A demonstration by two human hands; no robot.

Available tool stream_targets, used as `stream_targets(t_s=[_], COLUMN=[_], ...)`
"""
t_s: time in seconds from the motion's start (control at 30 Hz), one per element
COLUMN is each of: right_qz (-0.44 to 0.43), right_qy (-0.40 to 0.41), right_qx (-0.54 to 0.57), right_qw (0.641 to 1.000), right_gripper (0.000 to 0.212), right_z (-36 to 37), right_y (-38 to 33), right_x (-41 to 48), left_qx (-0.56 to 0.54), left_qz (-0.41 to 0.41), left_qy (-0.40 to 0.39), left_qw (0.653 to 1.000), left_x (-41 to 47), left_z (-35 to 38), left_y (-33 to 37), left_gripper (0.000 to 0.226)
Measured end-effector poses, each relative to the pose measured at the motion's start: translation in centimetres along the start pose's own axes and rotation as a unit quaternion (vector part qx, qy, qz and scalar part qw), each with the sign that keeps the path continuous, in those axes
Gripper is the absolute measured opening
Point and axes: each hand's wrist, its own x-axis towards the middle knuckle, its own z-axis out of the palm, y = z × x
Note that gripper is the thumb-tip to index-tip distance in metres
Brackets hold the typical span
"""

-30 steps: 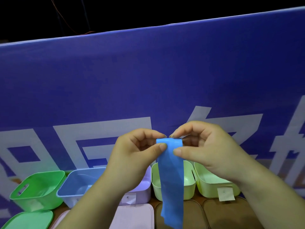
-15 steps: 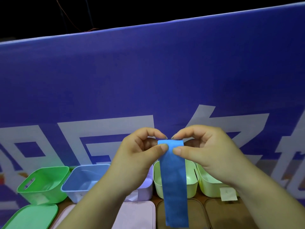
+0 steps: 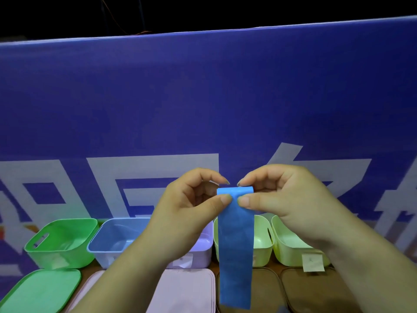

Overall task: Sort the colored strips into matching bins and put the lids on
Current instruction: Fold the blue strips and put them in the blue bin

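Note:
A blue strip (image 3: 235, 249) hangs straight down in front of me. My left hand (image 3: 187, 213) and my right hand (image 3: 286, 199) both pinch its top edge between thumb and forefinger, above the row of bins. Below stand a green bin (image 3: 61, 242), a light blue bin (image 3: 112, 240), a pink bin (image 3: 203, 256) largely hidden by my left arm, and two pale yellow-green bins (image 3: 261, 245) (image 3: 291, 245). Nearer me lie a green lid (image 3: 40, 290), a pink lid (image 3: 185, 290) and two brown lids (image 3: 266, 290) (image 3: 306, 288).
A tall blue banner with white characters (image 3: 203, 98) stands right behind the bins. A small paper label (image 3: 312, 262) is stuck on the front of the rightmost bin. Above the banner all is dark.
The strip now hangs straighter and my thumbs have drawn closer together at its top edge. The camera view has shifted slightly, so the bins sit further right in the frame.

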Motion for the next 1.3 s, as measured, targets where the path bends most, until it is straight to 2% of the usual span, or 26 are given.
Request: stream_targets(t_s=[0.1, 0.3, 0.47, 0.53, 0.67, 0.87, 1.03, 1.17, 1.3], right_qz=[0.013, 0.067, 0.084, 0.064, -0.028, -0.085, -0.116, -0.158, -0.115], right_qy=[0.001, -0.023, -0.042, -0.028, 0.047, 0.067, 0.100, 0.120, 0.125], right_qx=[0.027, 0.150, 0.191, 0.158, -0.013, -0.032, -0.111, -0.141, -0.112], right_qw=[1.000, 0.986, 0.977, 0.985, 0.998, 0.994, 0.982, 0.970, 0.979], right_gripper=[0.020, 0.021, 0.032, 0.027, 0.021, 0.029, 0.028, 0.029, 0.024], right_z=[1.4, 5.2, 8.1, 9.3, 11.7, 14.6, 16.2, 17.3, 18.2], right_y=[-0.7, -2.3, -3.6, -3.8, -3.9, -3.9, -3.9, -4.0, -3.8], right_x=[-0.2, -0.8, -1.1, -1.3, -1.8, -1.8, -1.2, -0.6, 0.5], left_qx=[-0.003, 0.058, 0.021, -0.010, -0.064, -0.126, -0.145, -0.152, -0.093], left_qz=[0.020, 0.078, 0.079, 0.059, 0.013, -0.054, -0.095, -0.089, -0.023], left_qy=[-0.015, -0.023, -0.015, -0.015, 0.014, 0.012, 0.000, -0.012, -0.016], left_qw=[1.000, 0.995, 0.997, 0.998, 0.998, 0.990, 0.985, 0.984, 0.995], left_x=[-0.7, -2.3, -3.1, -3.4, -4.1, -4.4, -4.2, -3.9, -3.4], left_z=[-1.6, -5.5, -8.7, -9.7, -11.3, -13.4, -15.1, -16.3, -17.5], left_y=[0.0, -0.1, 0.0, 0.0, 0.0, -0.2, -1.0, -1.4, -1.7], left_gripper=[0.021, 0.023, 0.023, 0.024, 0.023, 0.025, 0.024, 0.024, 0.021])
